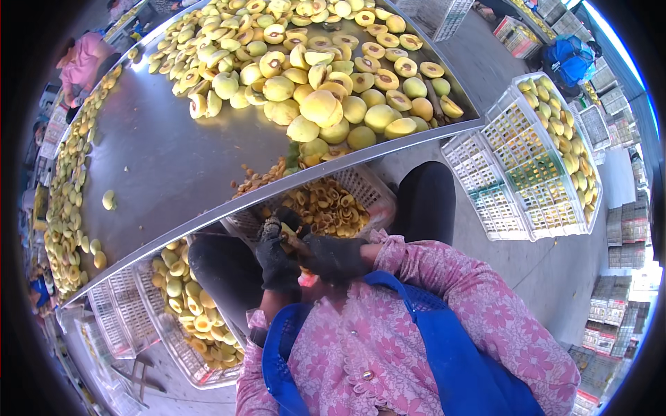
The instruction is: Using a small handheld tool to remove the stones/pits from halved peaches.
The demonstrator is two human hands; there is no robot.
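My left hand (276,255), in a dark, soiled glove, is closed around a piece of yellow-green fruit (287,229). Close against it on the right, my right hand (330,255), also gloved, grips a small brownish tool or its handle (295,242); its exact kind is hidden by the fingers. Both hands are above my lap, over the near side of a plastic crate (382,200) of thin fruit scraps (333,208). Beyond them, the metal table (156,151) bears many halved and whole yellow-green stone fruits (278,88), with a small pile of loose pits (260,179) near its edge.
The table's raised metal rim (333,167) runs just beyond my hands. A crate of fruit halves (179,359) stands by my left knee. Stacked white crates (525,177) holding fruit stand at the right. A person in pink (86,60) is across the table, and another in blue (570,60) is far right.
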